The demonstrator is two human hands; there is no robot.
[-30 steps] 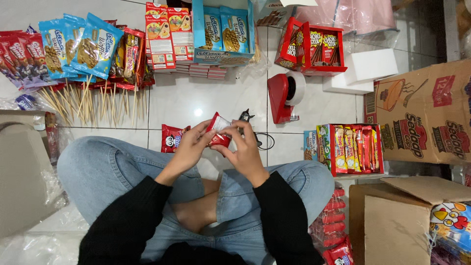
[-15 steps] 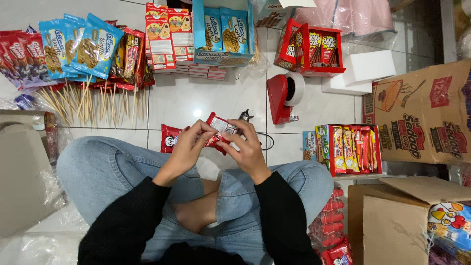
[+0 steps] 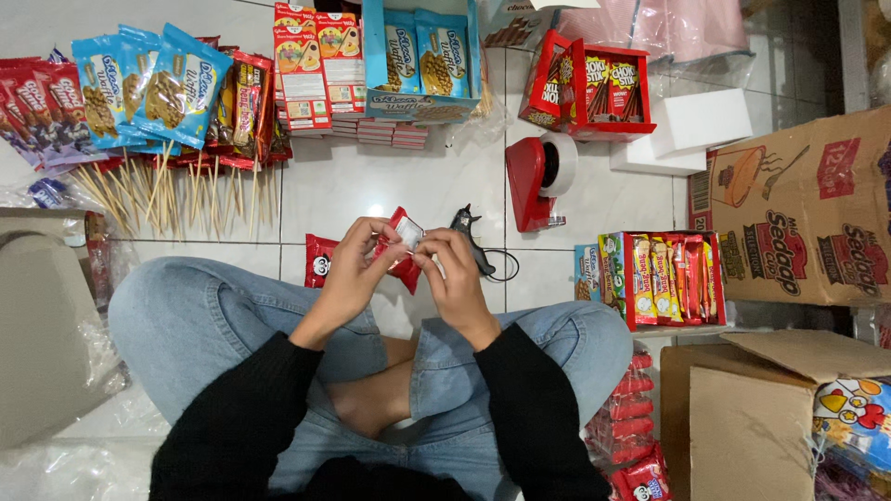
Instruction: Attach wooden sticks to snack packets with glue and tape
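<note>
both hands, left hand and right hand, are pinched on one small red snack packet between them, tilted i think, left side slightly farther.

- The floor is laid with glossy white tiles with thin grey grout lines.
- A small bright glare from overhead light sits on a tile near the floor's middle.
- Crumpled clear plastic sheeting lies at the floor's lower left corner.
</note>
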